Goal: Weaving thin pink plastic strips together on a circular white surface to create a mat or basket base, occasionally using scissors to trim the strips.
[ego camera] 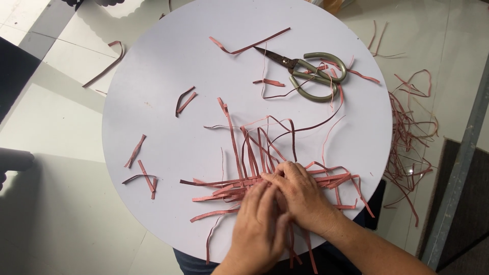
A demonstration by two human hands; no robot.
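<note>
A woven bundle of thin reddish-brown strips (254,153) lies on the near part of a round white table (168,132). My left hand (260,224) and my right hand (300,193) rest side by side on the crossing strips, fingers pressed flat and pinching where the strips overlap. The right hand partly overlaps the left. Loose strip ends fan out to the left, right and far side of the hands. Under the palms, the strips cannot be seen.
Old metal scissors (310,74) lie at the far right of the table, amid offcuts. Short strip scraps (140,168) dot the left side. More strips (407,137) lie heaped on the tiled floor to the right, beside a dark mat (458,214).
</note>
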